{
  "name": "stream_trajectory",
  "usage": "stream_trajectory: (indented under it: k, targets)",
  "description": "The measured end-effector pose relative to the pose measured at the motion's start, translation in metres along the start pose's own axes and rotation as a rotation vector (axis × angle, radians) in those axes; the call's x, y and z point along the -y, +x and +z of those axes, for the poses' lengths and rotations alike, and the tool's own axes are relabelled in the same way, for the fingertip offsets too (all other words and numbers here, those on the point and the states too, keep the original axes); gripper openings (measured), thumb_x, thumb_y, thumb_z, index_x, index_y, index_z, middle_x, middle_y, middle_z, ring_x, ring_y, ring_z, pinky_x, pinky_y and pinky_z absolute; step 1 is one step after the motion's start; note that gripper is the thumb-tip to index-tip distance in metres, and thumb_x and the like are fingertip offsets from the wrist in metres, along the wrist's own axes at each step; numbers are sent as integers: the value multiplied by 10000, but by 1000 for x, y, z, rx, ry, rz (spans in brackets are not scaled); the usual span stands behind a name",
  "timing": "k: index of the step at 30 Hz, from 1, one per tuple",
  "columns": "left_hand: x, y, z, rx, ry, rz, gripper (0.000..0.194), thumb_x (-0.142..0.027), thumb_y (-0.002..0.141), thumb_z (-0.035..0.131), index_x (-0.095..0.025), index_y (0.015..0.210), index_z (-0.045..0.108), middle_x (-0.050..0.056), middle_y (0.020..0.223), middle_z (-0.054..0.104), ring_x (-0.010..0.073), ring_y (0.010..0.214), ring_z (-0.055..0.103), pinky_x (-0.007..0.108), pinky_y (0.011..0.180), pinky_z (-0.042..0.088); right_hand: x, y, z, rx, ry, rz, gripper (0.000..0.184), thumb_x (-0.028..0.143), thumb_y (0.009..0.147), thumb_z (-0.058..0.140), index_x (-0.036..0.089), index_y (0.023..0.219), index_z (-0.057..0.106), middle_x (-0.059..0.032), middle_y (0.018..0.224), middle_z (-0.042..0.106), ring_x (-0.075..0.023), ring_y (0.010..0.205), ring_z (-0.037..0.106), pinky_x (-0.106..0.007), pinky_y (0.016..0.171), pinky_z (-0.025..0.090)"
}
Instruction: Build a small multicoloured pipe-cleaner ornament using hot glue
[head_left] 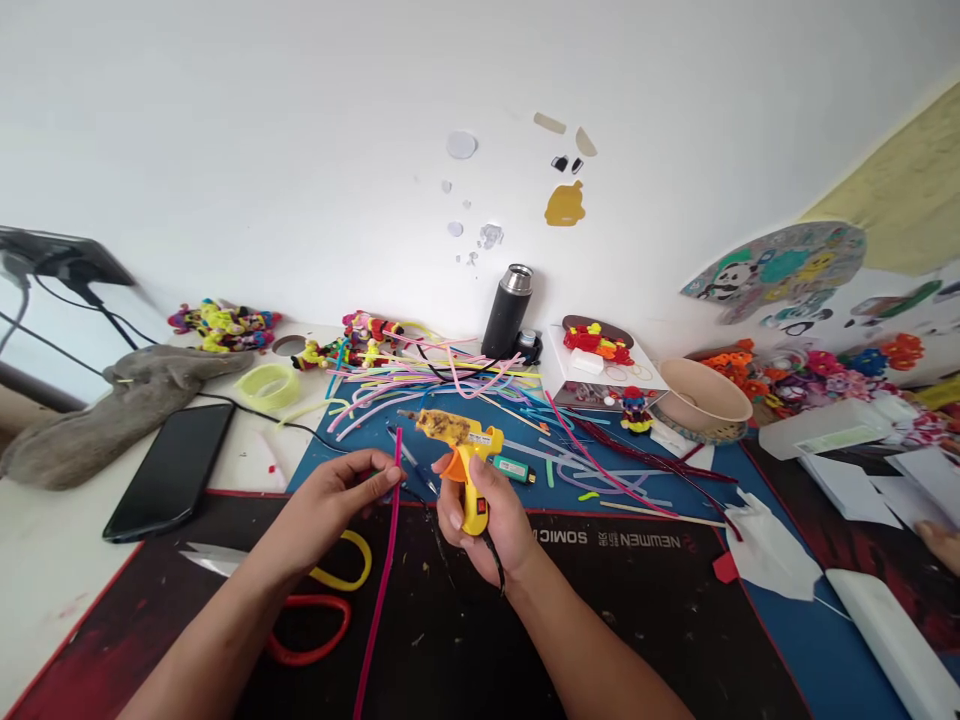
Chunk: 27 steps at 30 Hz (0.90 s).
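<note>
At the bench [45, 600], you pinch a long pink stem [388, 555] between the thumb and fingertips of your left hand [341, 490], which grips it just below its upper end. The rest of the stem runs down over the dark mat [622, 600] toward the bench's near edge and out of view. Your right hand [484, 510] is wrapped around the handle of a yellow glue gun [474, 440], thumb along its side, fingers by the orange trigger. The gun's nozzle points left, just beside the stem's top; whether the two touch cannot be told.

Scissors [212, 560] with red and yellow handles lie beneath your left forearm, partly hidden by it. A phone [176, 470] rests farther left. Toward the bench's far edge, a heap of colored stems [442, 380] spreads in front of a black bottle [508, 315], with a tan bowl [701, 395] to the right. Another person's hand [941, 545] shows at far right, beside white paper [847, 490].
</note>
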<state>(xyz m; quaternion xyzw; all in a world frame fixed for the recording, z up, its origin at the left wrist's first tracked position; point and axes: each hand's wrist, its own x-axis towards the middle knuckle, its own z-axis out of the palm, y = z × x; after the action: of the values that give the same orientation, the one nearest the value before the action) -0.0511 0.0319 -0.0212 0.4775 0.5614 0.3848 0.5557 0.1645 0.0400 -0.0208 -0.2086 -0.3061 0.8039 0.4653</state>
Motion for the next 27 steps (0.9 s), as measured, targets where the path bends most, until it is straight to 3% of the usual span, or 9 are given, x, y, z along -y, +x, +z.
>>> stream_trajectory:
  k: [3, 11, 15, 21, 27]
  targets:
    - [1, 0, 0, -5, 23, 15, 512, -721, 795, 846, -219, 808, 746, 3, 754, 623, 162, 669, 467, 269, 610, 411, 0, -2, -2, -12, -48, 9, 480, 628, 954, 800, 150, 986, 783, 48, 552, 578, -55, 362, 359, -206, 385, 234]
    - [-6, -3, 0, -42, 51, 23, 542, -753, 780, 836, -218, 814, 760, 4, 760, 625, 166, 672, 483, 269, 610, 434, -3, -5, -12, -197, -210, 4, 549, 689, 883, 828, 148, 931, 754, 51, 509, 551, -74, 371, 358, -216, 380, 240]
    - [-8, -5, 0, -50, 69, 35, 515, -726, 776, 849, -219, 819, 765, 6, 756, 629, 168, 664, 485, 268, 603, 436, -5, -10, -13, -234, -395, 27, 600, 765, 910, 746, 166, 917, 752, 36, 503, 559, -99, 383, 394, -239, 409, 290]
    - [-8, -6, 1, -64, 95, 38, 517, -733, 792, 827, -221, 820, 756, 1, 745, 609, 168, 661, 463, 263, 591, 404, -2, -17, -4, -261, -752, -62, 702, 857, 930, 631, 203, 687, 711, -40, 547, 626, -171, 534, 565, -297, 571, 472]
    - [-9, -6, 1, -56, 121, 68, 461, -675, 794, 853, -227, 817, 750, -11, 762, 598, 172, 698, 457, 262, 632, 399, -4, -19, -2, -300, -857, -108, 672, 812, 956, 614, 212, 653, 649, -26, 510, 581, -166, 501, 558, -289, 537, 450]
